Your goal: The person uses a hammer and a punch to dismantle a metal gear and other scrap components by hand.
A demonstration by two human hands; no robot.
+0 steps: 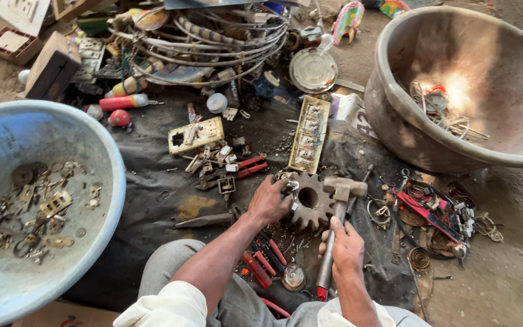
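At the far left stands a blue tub [101,151] with small brass and metal bits scattered across its floor. Next to it a black sheet [152,181] covers the ground, and on it lie a cream switch plate [196,134], a pair of red-handled pliers [246,166] and, lower down, a dark metal wedge [204,220]. Behind these, at the top, is a tangle of wire hoops [213,42] and other scrap. Near the middle, the left hand [269,201] is curled around a small metal part [290,186], pinching it against the left edge of a rusty gear wheel [310,201] that lies flat on the sheet; the part sits right at the fingertips, touching the gear's teeth. A long cream switch strip [310,134] lies just beyond the gear. The right hand [347,247] is clenched around the handle of a hammer [337,206], gripping it low on the shaft, so the hammer head rests well above the fist, against the gear's right edge and just beside the pinched part. Red-handled tools [261,263] lie between the forearms. To the right sits a heap of red and rusty scrap [431,218], and beyond it a large grey tub [394,115] holding a bundle of wires.
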